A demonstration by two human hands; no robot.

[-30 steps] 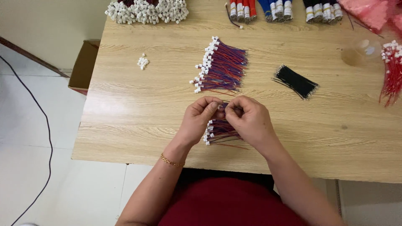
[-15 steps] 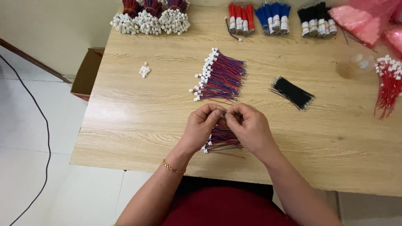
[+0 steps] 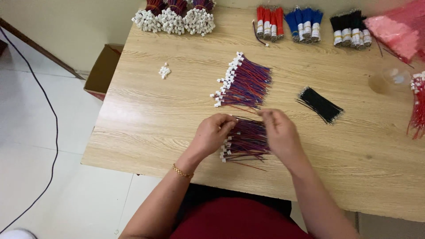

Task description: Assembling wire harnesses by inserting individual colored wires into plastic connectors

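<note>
Two hands work over a small bundle of red and blue wires with white plastic connectors (image 3: 245, 141), lying near the front edge of the pale wooden table (image 3: 146, 115). The left hand (image 3: 211, 134) pinches the connector ends; the right hand (image 3: 279, 132) (blurred) has drawn apart from it, grip unclear. Beyond lie a larger matching wire bundle (image 3: 243, 82) and one black wire bundle (image 3: 319, 104).
</note>
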